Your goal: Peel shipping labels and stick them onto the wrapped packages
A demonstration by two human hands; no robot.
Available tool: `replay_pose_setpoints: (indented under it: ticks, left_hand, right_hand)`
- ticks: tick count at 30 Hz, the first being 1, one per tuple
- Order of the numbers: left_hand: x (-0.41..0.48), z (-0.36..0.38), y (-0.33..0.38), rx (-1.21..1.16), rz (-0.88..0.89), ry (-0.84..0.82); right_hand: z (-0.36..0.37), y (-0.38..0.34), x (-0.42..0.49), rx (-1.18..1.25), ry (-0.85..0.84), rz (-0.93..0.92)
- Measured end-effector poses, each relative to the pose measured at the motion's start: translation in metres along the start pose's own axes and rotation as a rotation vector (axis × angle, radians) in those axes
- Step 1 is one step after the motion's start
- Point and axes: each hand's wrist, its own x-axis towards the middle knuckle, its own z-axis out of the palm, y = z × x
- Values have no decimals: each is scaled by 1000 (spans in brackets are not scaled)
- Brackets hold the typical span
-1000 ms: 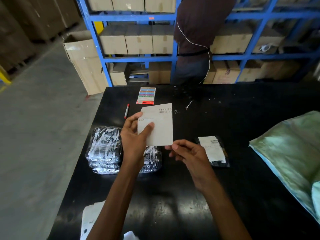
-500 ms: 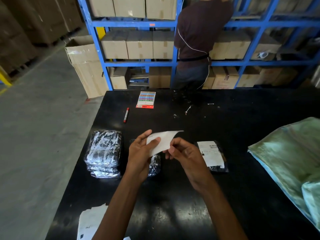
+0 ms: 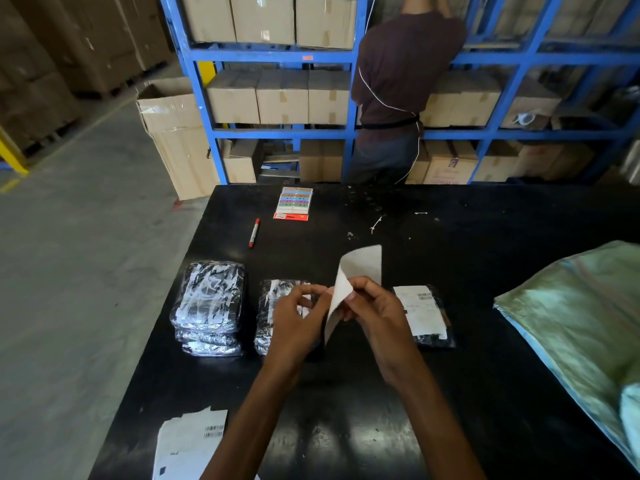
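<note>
On the far left of the frame is a grey floor with a big open cardboard box [image 3: 173, 133] standing on it. At the bottom left edge of the black table [image 3: 485, 393] lies a pile of shipping labels [image 3: 188, 441] with barcodes. A little up from there sits a stack of wrapped packages [image 3: 209, 306], shiny and silver-black. Above it lies a red marker [image 3: 254, 232], and near that a sheet of colored stickers [image 3: 293, 203].

In the middle, a second wrapped stack [image 3: 273, 306] sits partly behind the left hand [image 3: 298, 320]. The left hand pinches the edge of a white label sheet [image 3: 353, 278] with its fingertips. The right hand [image 3: 377, 310] pinches the same sheet from the other side. The sheet is curled and stands up between the two hands, above the table.

Just right of the right hand lies a package with a label on it [image 3: 420, 313]. At the far right is a big green sack [image 3: 575, 313]. At the top, a person in a dark shirt [image 3: 398, 81] stands at blue shelves [image 3: 194, 81] full of boxes.
</note>
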Motion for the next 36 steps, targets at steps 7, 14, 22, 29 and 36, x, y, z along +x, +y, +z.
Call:
replay_pose_setpoints:
  ticks: [7, 14, 22, 29, 36]
  left_hand:
    - [-23, -6, 0, -124, 126, -92]
    - [-33, -16, 3, -208, 153, -168]
    - [-6, -27, -27, -150, 23, 1]
    - [48, -48, -62, -145, -278, 156]
    - [87, -69, -68, -61, -228, 353]
  right_hand:
    - [-3, 5, -5, -264, 42, -92]
    - [-1, 3, -13, -474, -14, -182]
    - [5, 20, -15, -447, -39, -39]
    - [-9, 31, -25, -315, -25, 180]
    - [-34, 13, -29, -273, 255, 108]
